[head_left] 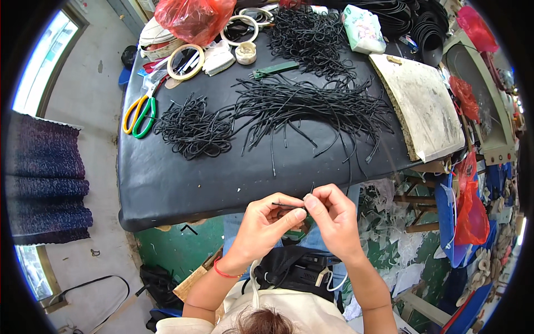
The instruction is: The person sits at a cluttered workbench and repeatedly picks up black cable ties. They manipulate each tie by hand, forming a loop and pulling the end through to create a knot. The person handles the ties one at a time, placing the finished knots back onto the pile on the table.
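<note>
Just off the front edge of the black-covered table, my two hands meet fingertip to fingertip. Between them is a thin black cord (285, 205). My left hand (270, 220) pinches it between thumb and fingers, a short length lying across the fingers. My right hand (335, 220) closes thumb against forefinger on the same cord, and a short end pokes up above the fingertips. Most of the cord is hidden by my fingers. Beyond my hands, a wide pile of loose black cords (311, 106) spreads over the table, with several ends hanging toward me.
Left of the pile lies a looped bundle of black cords (194, 131), beside scissors (143, 114) with yellow and green handles. Tape rolls (186, 62), a red plastic bag (192, 19) and a green strip (275, 69) lie farther back. A worn board (425, 103) covers the right side.
</note>
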`<state>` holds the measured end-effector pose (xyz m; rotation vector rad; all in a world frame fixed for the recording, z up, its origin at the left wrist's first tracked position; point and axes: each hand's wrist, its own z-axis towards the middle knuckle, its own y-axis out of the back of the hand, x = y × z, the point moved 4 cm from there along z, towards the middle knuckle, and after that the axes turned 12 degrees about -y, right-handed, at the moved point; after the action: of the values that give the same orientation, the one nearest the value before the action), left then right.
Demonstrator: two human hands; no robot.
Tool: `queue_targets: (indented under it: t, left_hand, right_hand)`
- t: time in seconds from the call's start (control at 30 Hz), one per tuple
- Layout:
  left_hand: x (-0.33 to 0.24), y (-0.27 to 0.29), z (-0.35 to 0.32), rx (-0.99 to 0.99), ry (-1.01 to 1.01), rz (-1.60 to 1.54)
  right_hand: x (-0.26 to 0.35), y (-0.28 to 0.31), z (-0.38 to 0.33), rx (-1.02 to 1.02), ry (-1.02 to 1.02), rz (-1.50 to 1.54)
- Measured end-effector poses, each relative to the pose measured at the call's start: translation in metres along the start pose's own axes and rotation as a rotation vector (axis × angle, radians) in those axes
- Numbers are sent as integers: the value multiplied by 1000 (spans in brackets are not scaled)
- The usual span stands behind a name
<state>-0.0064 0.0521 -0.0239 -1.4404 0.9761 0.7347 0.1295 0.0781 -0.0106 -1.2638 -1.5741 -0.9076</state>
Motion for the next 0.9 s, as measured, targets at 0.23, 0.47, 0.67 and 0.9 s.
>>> queue_targets:
  t: [0.23, 0.47, 0.67, 0.9]
  left_hand:
    - [6, -17, -4, 63, -52, 365]
    - [2, -12, -1, 57, 2, 36]
    - [8, -7, 1, 20, 75, -5]
    - [-21, 10, 2, -73, -243, 537]
  right_hand:
    - [4, 7, -5, -146, 103, -178]
    - [1, 23, -3, 55, -173, 219]
    - [-3, 14, -8, 75, -92, -32]
    - [27, -8, 6, -90, 557, -495]
